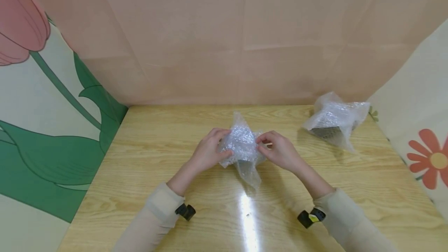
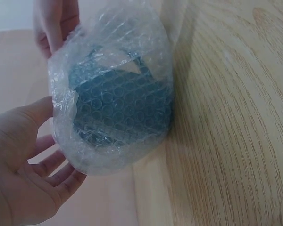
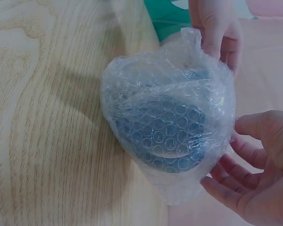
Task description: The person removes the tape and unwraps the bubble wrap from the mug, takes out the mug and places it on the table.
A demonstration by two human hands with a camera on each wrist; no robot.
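Note:
A bundle of clear bubble wrap (image 1: 241, 141) sits on the table in front of me, its loose corners sticking up and out. Through the plastic in the left wrist view a dark blue-teal object (image 2: 118, 103) shows; its kind is blurred by the bubbles. My left hand (image 1: 211, 149) grips the bundle's left side, thumb in front and fingers behind. On the other side, my right hand (image 1: 278, 150) pinches the wrap between thumb and fingers. The right wrist view shows the right hand (image 3: 259, 165) at the wrap's edge and the left hand (image 3: 221, 33) beyond it.
A second bubble-wrapped bundle (image 1: 334, 118), with something dark inside, lies at the table's back right. The wooden table (image 1: 157, 127) meets a pinkish backdrop (image 1: 192, 42) behind, with printed flower panels at both sides. Light glares on the tabletop before the hands.

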